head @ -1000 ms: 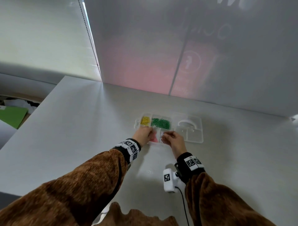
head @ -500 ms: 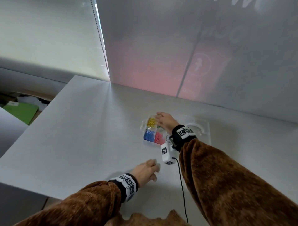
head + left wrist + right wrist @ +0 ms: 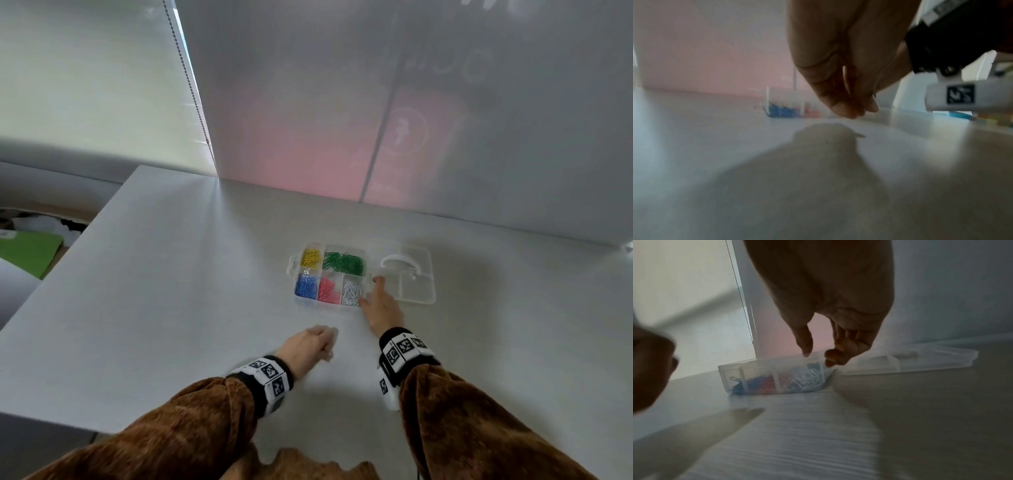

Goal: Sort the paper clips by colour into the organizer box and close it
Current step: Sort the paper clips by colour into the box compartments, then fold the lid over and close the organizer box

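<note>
The clear organizer box (image 3: 292, 274) lies open on the white table, its lid (image 3: 416, 284) flat to the right. Its compartments hold yellow (image 3: 311, 257), green (image 3: 343, 263), blue (image 3: 306, 287), pink (image 3: 328, 290) and white paper clips (image 3: 352, 293). My right hand (image 3: 376, 301) hovers at the box's near right corner, over the white clips (image 3: 807, 378), with its thumb and fingers (image 3: 835, 358) loosely apart and holding nothing. My left hand (image 3: 315, 342) is blurred, in front of the box; its fingertips (image 3: 846, 110) point down together just above a small thin clip-like thing (image 3: 859, 135) on the table.
A translucent panel (image 3: 411, 137) stands right behind the table. The table's left edge (image 3: 102, 212) drops to a floor with a green sheet (image 3: 27, 250). Some coloured items (image 3: 962, 116) lie far right in the left wrist view.
My right hand has drawn back from over the yellow and green compartments to the box's near right corner. My left hand has moved forward and right, toward the box.
</note>
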A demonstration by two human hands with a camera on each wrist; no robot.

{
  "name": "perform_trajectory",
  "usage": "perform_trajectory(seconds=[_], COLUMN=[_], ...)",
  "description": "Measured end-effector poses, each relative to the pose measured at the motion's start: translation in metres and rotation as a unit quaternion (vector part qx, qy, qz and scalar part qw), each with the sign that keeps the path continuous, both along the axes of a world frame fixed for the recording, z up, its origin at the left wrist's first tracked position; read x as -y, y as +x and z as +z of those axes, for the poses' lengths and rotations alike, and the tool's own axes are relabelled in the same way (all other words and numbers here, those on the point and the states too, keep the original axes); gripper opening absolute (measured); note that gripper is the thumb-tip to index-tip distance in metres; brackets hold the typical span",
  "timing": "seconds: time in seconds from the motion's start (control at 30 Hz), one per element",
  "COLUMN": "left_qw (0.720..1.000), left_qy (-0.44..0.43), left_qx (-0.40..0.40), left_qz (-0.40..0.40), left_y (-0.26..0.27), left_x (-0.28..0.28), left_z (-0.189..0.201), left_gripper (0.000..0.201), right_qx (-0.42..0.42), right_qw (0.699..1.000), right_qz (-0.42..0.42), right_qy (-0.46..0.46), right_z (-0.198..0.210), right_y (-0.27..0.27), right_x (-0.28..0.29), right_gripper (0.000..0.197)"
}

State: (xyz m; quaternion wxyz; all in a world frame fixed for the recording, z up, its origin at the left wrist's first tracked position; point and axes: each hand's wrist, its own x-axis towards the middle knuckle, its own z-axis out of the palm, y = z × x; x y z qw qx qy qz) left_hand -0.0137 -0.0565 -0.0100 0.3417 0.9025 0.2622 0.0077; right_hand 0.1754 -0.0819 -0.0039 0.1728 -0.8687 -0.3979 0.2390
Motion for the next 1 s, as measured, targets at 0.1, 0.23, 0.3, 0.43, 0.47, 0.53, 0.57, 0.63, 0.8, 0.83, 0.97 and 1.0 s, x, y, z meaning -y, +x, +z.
perform_trajectory(seconds=[0.1,0.23,0.3,0.43,0.47,0.53,0.57,0.63,0.8,0.83,0.97,1.0], left_qw=[0.997,0.989,0.987,0.989,0.99,0.991,0.988,0.973,0.915,0.915,0.932,0.932], left_qy=[-0.004,0.0,-0.011,-0.014,-0.007,0.017,0.02,0.033,0.06,0.015,-0.076,-0.086], left_qx=[0.065,0.093,0.08,0.015,-0.007,-0.012,0.015,0.084,0.063,0.028,-0.038,-0.03], left_qz=[0.048,0.112,0.136,0.148,0.139,0.135,0.152,0.214,0.393,0.403,0.351,0.351], left_y=[0.009,0.042,0.063,0.092,0.093,0.088,0.08,0.059,0.013,0.01,0.008,0.008], left_x=[-0.02,-0.048,-0.056,-0.062,-0.062,-0.063,-0.065,-0.074,-0.106,-0.11,-0.116,-0.115], left_z=[0.018,0.032,0.032,0.016,0.012,0.008,0.009,0.011,0.007,0.005,0.0,-0.001], left_gripper=[0.003,0.006,0.006,0.014,0.017,0.021,0.023,0.023,0.044,0.049,0.042,0.04], right_qx=[-0.012,-0.034,-0.037,-0.07,-0.069,-0.041,-0.02,0.003,0.14,0.168,0.231,0.24], right_qw=[1.0,0.998,0.998,0.996,0.996,0.997,0.997,0.996,0.988,0.981,0.956,0.951], right_qz=[0.006,0.01,0.013,0.012,0.017,0.025,0.024,0.013,0.062,0.083,0.16,0.172], right_qy=[0.026,0.056,0.057,0.056,0.06,0.064,0.066,0.084,-0.023,-0.046,-0.088,-0.094], right_z=[-0.012,-0.018,-0.018,-0.022,-0.022,-0.017,-0.013,-0.008,-0.013,-0.014,-0.017,-0.017], right_y=[-0.003,-0.006,-0.007,-0.003,-0.002,0.004,0.009,0.021,0.053,0.056,0.062,0.063], right_x=[-0.002,-0.003,-0.001,0.002,0.004,0.008,0.011,0.017,0.021,0.02,0.014,0.014], right_gripper=[0.052,0.048,0.047,0.047,0.045,0.037,0.036,0.038,0.033,0.031,0.026,0.026])
